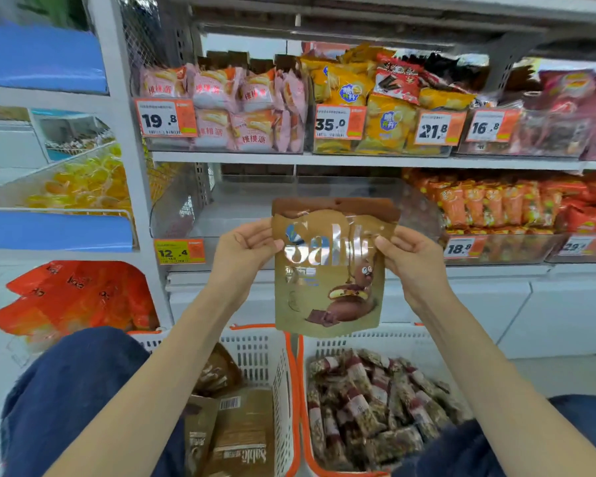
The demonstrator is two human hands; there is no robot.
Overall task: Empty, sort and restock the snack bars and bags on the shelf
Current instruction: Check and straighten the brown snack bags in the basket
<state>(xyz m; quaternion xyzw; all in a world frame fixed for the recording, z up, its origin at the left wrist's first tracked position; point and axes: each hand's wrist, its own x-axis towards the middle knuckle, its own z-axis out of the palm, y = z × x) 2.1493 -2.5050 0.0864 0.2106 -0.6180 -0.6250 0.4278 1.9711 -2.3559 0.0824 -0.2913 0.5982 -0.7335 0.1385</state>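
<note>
A gold-brown snack bag hung upright at the centre of the frame, held in the air in front of a clear shelf bin. The left hand pinched its left edge and the right hand pinched its right edge, thumbs on the printed face; the fingers behind the bag were hidden. Its silver lettering was blurred by glare. Below, at the bottom centre, a white basket held more brown bags, cut off by the frame's lower edge. Just beside it to the right, a second basket was heaped with snack bars, their labels too small to read. An orange price tag sat left of the hands.
</note>
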